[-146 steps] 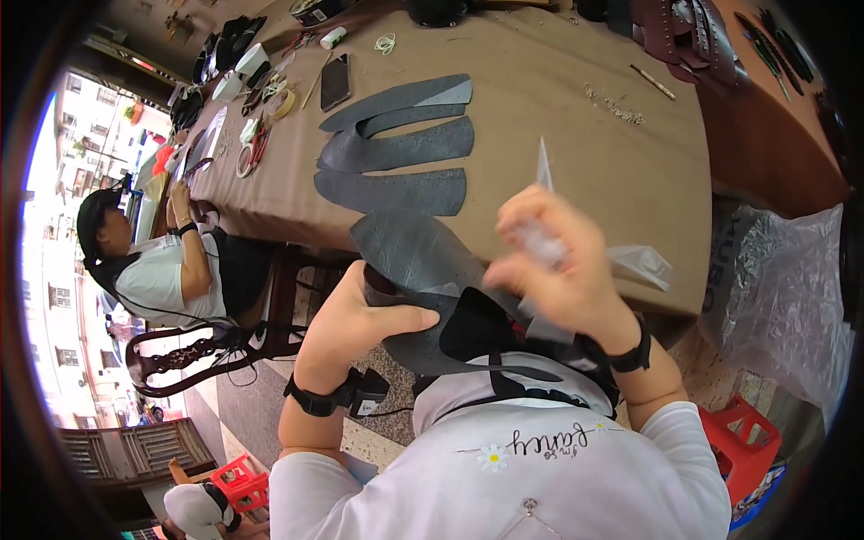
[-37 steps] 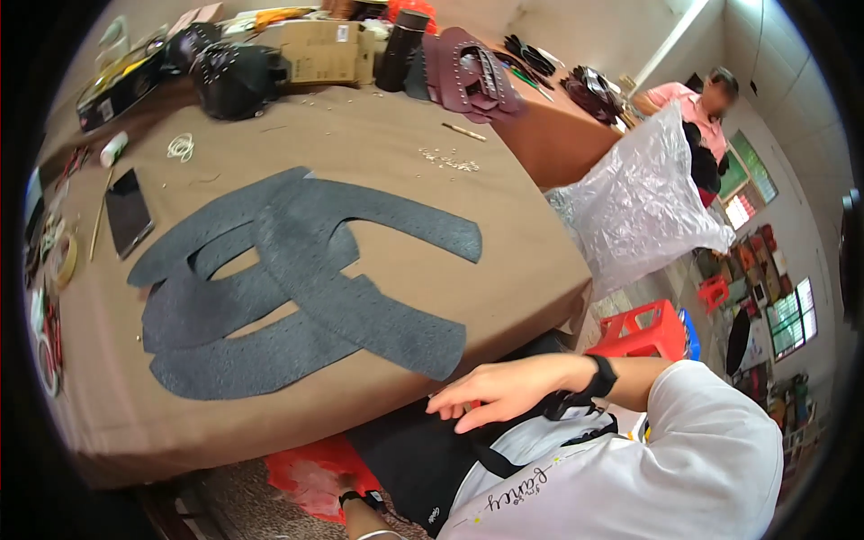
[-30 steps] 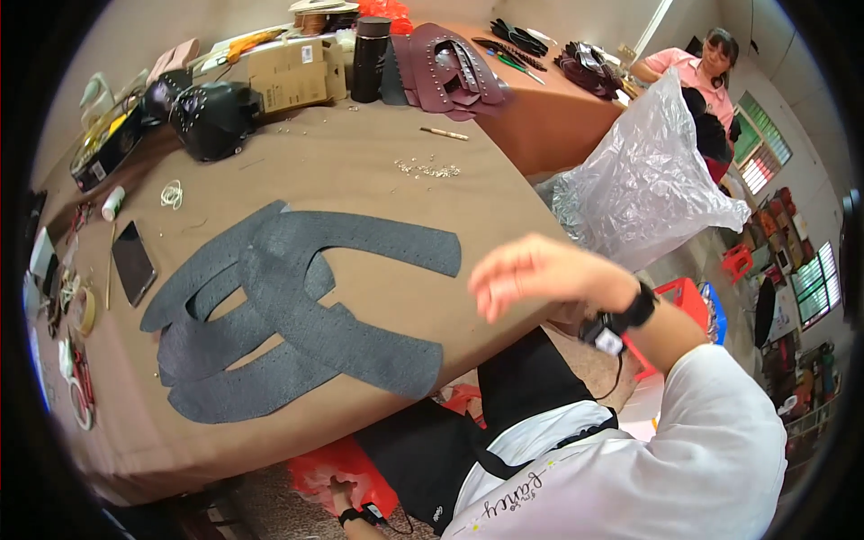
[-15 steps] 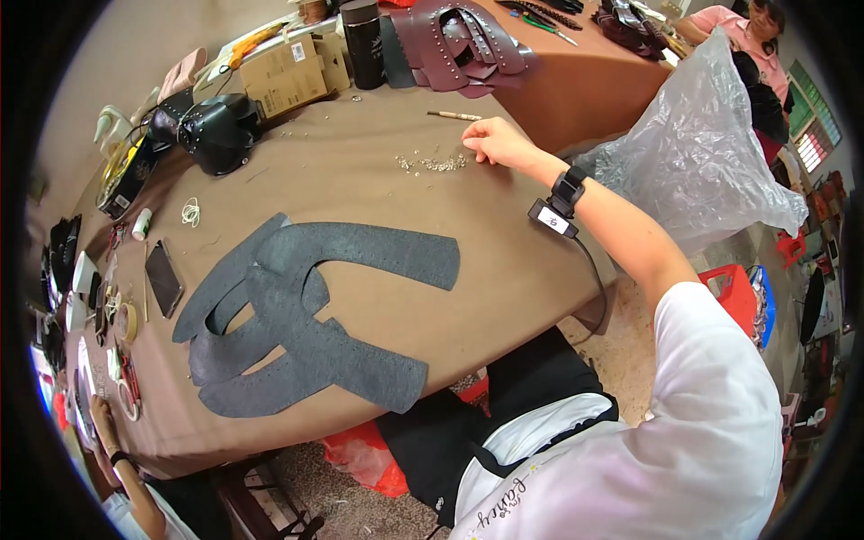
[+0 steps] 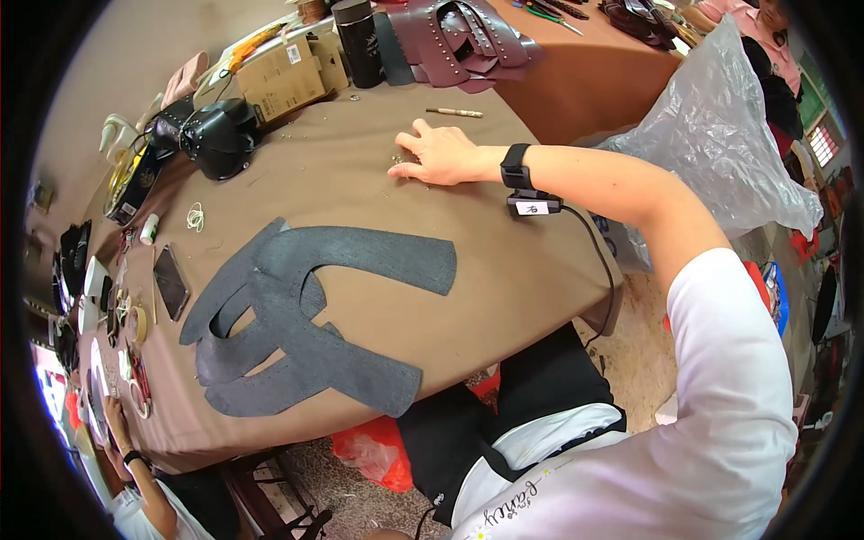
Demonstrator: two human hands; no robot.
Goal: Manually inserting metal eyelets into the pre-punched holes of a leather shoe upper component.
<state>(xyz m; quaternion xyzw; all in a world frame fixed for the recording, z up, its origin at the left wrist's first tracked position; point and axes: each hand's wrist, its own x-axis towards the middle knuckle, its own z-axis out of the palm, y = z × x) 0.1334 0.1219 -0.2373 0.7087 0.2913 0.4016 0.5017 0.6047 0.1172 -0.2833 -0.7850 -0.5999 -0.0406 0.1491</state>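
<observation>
Just beside the right hand [image 5: 436, 155], its thumb and fingers apart, small metal bits [image 5: 396, 159] lay on the counter [image 5: 513, 270], where a careless sweep could scatter them. Left of that hand lay grey cut pieces [image 5: 387, 252]; the left hand was out of sight.

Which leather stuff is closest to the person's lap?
The flat, overlapping dark grey leather pieces, near the front of the brown table; the studded burgundy pile and rounded black piece sit farther back.

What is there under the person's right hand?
By the right hand, between thumb and fingers, a few small shiny pieces show on the brown cloth. Whatever lies beneath the palm is hidden.
</observation>
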